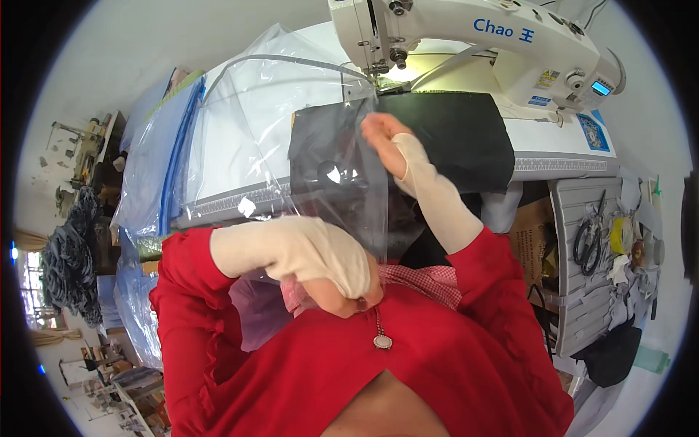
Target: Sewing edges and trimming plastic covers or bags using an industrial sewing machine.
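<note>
From where I stand, at the left end of the sewing table [546, 138] a blue-edged plastic bundle [164, 146] hangs over the front edge. Next comes the clear plastic sheet [240, 131], the piece being worked, spread over the table's left half and falling past its front edge toward the lap. A grey strip [291, 58] arcs along its far side to the needle area; I'd judge the edging only partly done, with more seam left, though I can't make out stitches. The left hand [353, 295] is bent in near the chest, off the front edge; whether it grips the sheet I can't tell. The right hand [386, 138], fingers loosely curled, is at the sheet below the needle, its grasp unclear. A black panel [451, 135] lies partly under the sheet, before the sewing machine [451, 25] at the back edge.
</note>
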`<action>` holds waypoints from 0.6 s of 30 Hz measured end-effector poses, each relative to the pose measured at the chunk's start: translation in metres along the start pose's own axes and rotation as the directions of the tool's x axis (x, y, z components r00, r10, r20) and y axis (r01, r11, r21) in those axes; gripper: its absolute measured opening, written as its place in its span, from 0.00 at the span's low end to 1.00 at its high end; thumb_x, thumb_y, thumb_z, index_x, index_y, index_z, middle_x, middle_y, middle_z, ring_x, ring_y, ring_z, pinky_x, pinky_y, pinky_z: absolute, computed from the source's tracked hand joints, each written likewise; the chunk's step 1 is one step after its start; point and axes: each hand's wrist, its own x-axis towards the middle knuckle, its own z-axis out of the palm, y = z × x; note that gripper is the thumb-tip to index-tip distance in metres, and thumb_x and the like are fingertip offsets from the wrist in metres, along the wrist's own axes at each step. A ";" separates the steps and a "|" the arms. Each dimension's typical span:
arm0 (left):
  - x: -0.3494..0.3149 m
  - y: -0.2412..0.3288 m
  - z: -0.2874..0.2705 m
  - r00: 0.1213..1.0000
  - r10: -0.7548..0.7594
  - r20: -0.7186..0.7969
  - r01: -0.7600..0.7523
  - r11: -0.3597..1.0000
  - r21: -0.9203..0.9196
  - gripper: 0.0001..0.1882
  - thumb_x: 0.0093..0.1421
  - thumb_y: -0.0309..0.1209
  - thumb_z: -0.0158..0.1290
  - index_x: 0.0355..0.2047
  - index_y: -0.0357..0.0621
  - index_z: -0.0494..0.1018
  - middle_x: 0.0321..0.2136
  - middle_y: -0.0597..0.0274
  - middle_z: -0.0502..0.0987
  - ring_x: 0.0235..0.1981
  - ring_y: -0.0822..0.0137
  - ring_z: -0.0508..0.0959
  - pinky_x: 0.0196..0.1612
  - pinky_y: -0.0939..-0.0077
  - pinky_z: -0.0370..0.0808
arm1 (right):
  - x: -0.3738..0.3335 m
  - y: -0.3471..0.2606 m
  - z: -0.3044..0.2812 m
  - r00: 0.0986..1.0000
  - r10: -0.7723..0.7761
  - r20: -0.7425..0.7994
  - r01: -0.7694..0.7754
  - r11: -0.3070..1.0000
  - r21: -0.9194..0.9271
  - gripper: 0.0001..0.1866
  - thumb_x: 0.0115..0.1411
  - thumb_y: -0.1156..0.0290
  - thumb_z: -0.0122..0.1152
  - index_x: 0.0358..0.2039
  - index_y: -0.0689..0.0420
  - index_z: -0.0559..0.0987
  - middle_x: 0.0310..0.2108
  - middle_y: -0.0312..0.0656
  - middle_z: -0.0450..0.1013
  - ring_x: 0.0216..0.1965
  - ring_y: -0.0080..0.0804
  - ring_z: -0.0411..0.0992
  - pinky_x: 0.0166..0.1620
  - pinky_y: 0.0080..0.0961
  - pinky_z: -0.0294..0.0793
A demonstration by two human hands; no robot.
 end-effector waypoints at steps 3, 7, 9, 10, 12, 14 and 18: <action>-0.035 0.060 -0.036 1.000 0.009 0.017 -0.009 1.000 -0.004 0.05 0.50 0.27 0.45 0.24 0.37 0.67 0.20 0.52 0.71 0.25 0.55 0.73 0.26 0.68 0.67 | 0.000 -0.006 -0.033 0.975 -0.083 0.206 0.139 0.953 -0.270 0.19 0.64 0.59 0.42 0.46 0.60 0.71 0.44 0.42 0.72 0.50 0.30 0.66 0.53 0.23 0.60; -0.076 0.084 -0.034 0.964 0.040 -0.264 -0.047 0.999 -0.022 0.03 0.46 0.22 0.44 0.22 0.40 0.68 0.19 0.58 0.73 0.22 0.57 0.75 0.22 0.71 0.67 | 0.017 0.023 -0.033 0.729 -0.470 0.498 0.668 0.328 -0.668 0.22 0.61 0.58 0.41 0.49 0.60 0.70 0.52 0.48 0.64 0.55 0.42 0.60 0.56 0.34 0.58; -0.076 0.084 -0.034 0.960 0.087 -0.266 -0.084 0.996 0.020 0.03 0.44 0.22 0.45 0.21 0.42 0.67 0.18 0.59 0.72 0.22 0.56 0.74 0.22 0.70 0.67 | 0.019 0.018 -0.010 0.762 -0.476 0.438 0.603 0.278 -0.747 0.24 0.61 0.57 0.42 0.50 0.62 0.68 0.53 0.50 0.62 0.56 0.41 0.59 0.57 0.34 0.56; -0.071 0.085 -0.037 0.970 0.078 -0.228 -0.064 0.995 0.071 0.02 0.43 0.23 0.46 0.20 0.42 0.67 0.18 0.59 0.71 0.22 0.55 0.73 0.22 0.69 0.67 | 0.022 0.014 0.005 0.793 -0.485 0.369 0.521 0.226 -0.823 0.27 0.60 0.56 0.43 0.52 0.64 0.66 0.54 0.52 0.61 0.57 0.40 0.57 0.59 0.33 0.54; -0.054 0.086 -0.038 0.977 0.100 -0.189 -0.071 0.985 0.155 0.04 0.43 0.28 0.48 0.20 0.43 0.66 0.17 0.56 0.70 0.22 0.53 0.72 0.23 0.66 0.67 | 0.056 0.026 0.044 0.883 -0.400 0.245 0.357 0.235 -0.904 0.37 0.58 0.47 0.41 0.55 0.69 0.59 0.58 0.55 0.54 0.60 0.44 0.52 0.62 0.34 0.48; -0.028 0.088 -0.033 0.974 0.032 -0.225 0.030 0.963 0.267 0.06 0.47 0.31 0.47 0.21 0.41 0.66 0.18 0.53 0.70 0.24 0.52 0.72 0.25 0.65 0.68 | 0.084 0.022 0.084 0.920 -0.389 0.044 0.177 0.313 -0.933 0.40 0.56 0.48 0.43 0.54 0.74 0.57 0.57 0.61 0.52 0.61 0.49 0.49 0.62 0.36 0.45; -0.020 0.096 -0.037 0.968 -0.139 -0.208 0.227 0.836 0.499 0.12 0.54 0.35 0.45 0.22 0.39 0.66 0.20 0.53 0.70 0.24 0.57 0.73 0.25 0.72 0.69 | 0.115 0.014 0.124 0.954 -0.198 -0.223 -0.134 0.385 -0.913 0.41 0.55 0.47 0.45 0.57 0.71 0.54 0.61 0.59 0.44 0.63 0.51 0.40 0.63 0.40 0.36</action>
